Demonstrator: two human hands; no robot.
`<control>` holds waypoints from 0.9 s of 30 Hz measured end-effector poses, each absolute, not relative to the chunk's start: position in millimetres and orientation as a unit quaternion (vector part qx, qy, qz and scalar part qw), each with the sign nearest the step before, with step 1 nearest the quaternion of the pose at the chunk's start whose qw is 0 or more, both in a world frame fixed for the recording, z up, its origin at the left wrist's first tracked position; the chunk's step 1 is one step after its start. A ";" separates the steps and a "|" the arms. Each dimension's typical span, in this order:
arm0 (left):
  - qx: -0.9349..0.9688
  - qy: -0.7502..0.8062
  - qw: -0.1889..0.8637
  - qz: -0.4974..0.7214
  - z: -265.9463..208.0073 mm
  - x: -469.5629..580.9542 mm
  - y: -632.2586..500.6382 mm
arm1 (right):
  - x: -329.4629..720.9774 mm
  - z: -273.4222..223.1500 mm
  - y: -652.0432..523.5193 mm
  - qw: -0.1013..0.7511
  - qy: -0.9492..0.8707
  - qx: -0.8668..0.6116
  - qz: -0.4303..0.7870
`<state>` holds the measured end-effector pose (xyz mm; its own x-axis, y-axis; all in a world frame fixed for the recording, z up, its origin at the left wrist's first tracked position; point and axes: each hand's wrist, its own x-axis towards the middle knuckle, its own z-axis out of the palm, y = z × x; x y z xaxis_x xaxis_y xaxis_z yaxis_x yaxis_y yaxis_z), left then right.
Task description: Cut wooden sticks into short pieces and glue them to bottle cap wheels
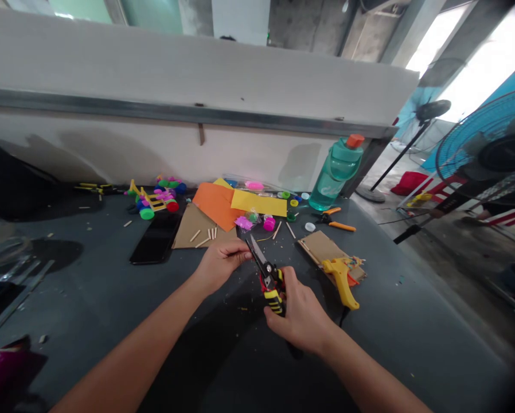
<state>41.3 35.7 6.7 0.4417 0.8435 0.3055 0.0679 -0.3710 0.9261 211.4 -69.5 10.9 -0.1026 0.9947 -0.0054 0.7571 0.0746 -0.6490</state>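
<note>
My right hand (303, 310) is wrapped round the black and yellow handles of a pair of heavy scissors (268, 268), whose blades point up and away to the left. The blades look slightly apart. Beside the blade tips, my left hand (223, 263) is closed in a pinch; whatever lies between its fingertips is too small to make out. Just beyond the left hand, several short wooden sticks (213, 233) lie on a piece of brown cardboard (184, 232). Two more thin sticks (291, 230) rest on the table past the scissors.
A yellow glue gun (341, 278) lies on cardboard at right, near orange-handled pliers (341, 225). Behind are orange paper (214, 203), yellow paper (260, 202), bottle caps (268, 223) and a green bottle (337, 175). A black phone (154, 241) and colourful toy (154, 201) are left.
</note>
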 end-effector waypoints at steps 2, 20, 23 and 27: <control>0.718 0.313 0.455 0.424 4.9 40.1 36.2 | 211.6 10.8 -70.4 0.224 -0.701 -0.628 0.252; 0.693 0.308 0.481 0.441 2.1 43.4 32.5 | 212.3 4.4 -68.6 0.231 -0.698 -0.636 0.233; 0.653 0.323 0.538 0.425 4.7 45.1 30.2 | 212.5 6.9 -65.9 0.271 -0.681 -0.615 0.290; 0.606 0.335 0.581 0.428 7.4 45.1 28.4 | 217.2 10.8 -62.9 0.310 -0.665 -0.595 0.327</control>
